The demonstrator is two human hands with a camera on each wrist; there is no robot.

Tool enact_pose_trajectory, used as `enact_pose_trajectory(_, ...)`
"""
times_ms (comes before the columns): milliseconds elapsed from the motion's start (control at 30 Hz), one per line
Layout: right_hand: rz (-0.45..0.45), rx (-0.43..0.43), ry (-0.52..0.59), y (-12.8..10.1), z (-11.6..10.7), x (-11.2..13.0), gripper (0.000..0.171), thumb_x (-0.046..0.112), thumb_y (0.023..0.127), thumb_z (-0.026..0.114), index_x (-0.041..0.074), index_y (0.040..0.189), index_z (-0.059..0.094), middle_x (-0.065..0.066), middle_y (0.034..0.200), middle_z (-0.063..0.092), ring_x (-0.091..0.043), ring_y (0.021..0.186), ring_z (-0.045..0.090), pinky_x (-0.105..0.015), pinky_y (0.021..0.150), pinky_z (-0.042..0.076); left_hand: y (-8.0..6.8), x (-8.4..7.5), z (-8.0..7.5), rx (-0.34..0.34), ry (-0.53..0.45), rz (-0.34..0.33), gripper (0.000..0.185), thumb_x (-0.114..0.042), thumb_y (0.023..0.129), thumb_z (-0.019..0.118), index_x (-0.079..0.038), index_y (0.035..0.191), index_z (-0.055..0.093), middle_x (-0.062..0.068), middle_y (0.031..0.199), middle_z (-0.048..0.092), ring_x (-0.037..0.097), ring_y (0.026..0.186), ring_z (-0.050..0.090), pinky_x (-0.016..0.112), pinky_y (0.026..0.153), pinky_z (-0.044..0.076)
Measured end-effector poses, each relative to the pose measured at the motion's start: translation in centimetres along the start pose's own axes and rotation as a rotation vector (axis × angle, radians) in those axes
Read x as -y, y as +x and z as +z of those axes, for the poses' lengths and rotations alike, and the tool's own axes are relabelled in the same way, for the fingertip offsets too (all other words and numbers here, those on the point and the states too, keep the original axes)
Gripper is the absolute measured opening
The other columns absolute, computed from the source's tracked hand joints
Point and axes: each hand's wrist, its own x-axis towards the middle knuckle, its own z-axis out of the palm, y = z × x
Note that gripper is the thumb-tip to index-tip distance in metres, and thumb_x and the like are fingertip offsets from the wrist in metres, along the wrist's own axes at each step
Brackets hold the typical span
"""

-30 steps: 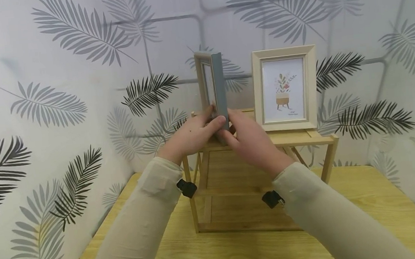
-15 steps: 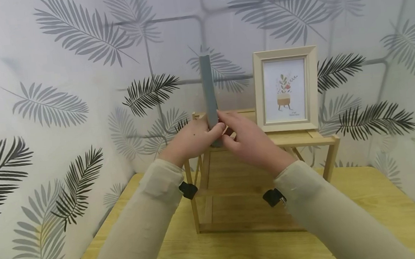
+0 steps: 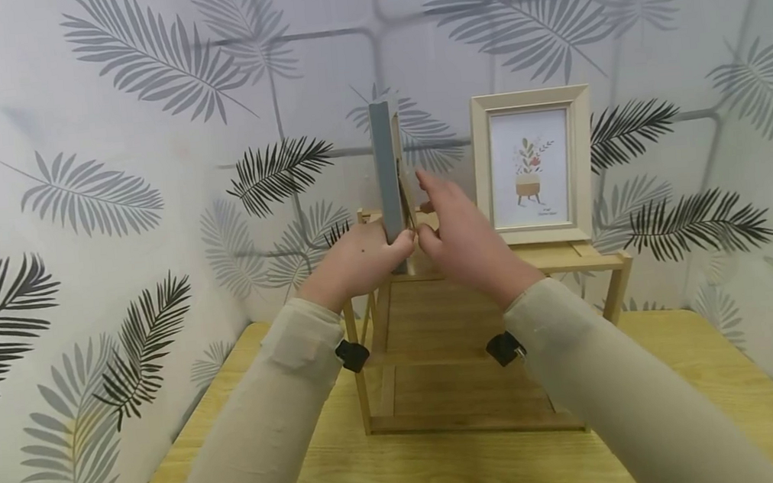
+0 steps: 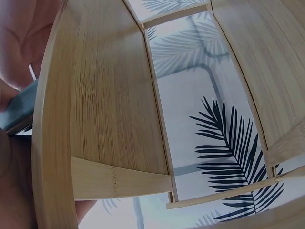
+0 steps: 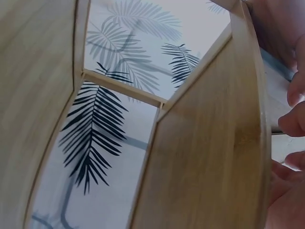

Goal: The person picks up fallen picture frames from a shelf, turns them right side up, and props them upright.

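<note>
Bright, even light, soft shadows; wrist views bend at the edges, perhaps slightly blurred close up.

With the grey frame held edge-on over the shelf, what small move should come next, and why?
Probably the right hand should swing out the stand flap on the back of the grey frame. The left hand grips the frame's lower edge, upright on the shelf, and the right fingers reach behind it. The other frame already stands on the shelf.

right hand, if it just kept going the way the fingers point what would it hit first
The right hand points up and away, beside the back of the grey frame that the left hand grips. Straight on, it probably meets the leaf-patterned wall behind the shelf, though depth is unclear.
</note>
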Motion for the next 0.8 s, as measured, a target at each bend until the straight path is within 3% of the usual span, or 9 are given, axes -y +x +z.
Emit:
enact_pose_trajectory(200,-0.017,0.011,-0.088,1.4,-0.3,0.4,0.078,0.010,0.099,0.053,0.010,0.164,0.009,-0.015,0.162,0.028,-0.028,0.138,0.043,-0.045,0.108,0.042,0.0,0.0,0.0,-0.006,-0.011,0.005,0.044,-0.049,0.100,0.037,-0.015,0.079,0.054,0.000,0.063,0.047,0.018,0.056,0.045,0.037,0.056,0.039)
enact_pose_trajectory(433,-0.046,0.030,-0.123,2.5,-0.5,0.2,0.079,0.008,0.099,0.054,0.011,0.164,0.009,-0.014,0.164,0.026,-0.028,0.149,0.027,-0.045,0.118,0.028,0.2,0.1,0.1,-0.033,0.003,0.027,0.045,-0.050,0.100,0.037,-0.013,0.088,0.060,0.003,0.072,0.055,0.021,0.068,0.055,0.039,0.063,0.045)
enact_pose_trajectory(633,-0.081,0.047,-0.126,2.5,-0.4,-0.3,0.081,0.006,0.098,0.055,0.017,0.165,0.009,-0.013,0.163,0.029,-0.028,0.149,0.028,-0.046,0.116,0.032,0.2,0.2,0.1,-0.020,-0.012,0.018,0.045,-0.049,0.100,0.038,-0.013,0.083,0.059,0.002,0.068,0.050,0.020,0.061,0.051,0.038,0.059,0.042)
enact_pose_trajectory(800,-0.088,0.046,-0.123,2.7,-0.3,-0.5,0.082,0.009,0.099,0.055,0.018,0.165,0.007,-0.012,0.164,0.027,-0.027,0.149,0.026,-0.046,0.118,0.029,0.2,0.2,0.2,-0.017,-0.019,0.016,0.044,-0.049,0.100,0.038,-0.014,0.081,0.056,0.001,0.066,0.048,0.019,0.058,0.048,0.038,0.057,0.040)
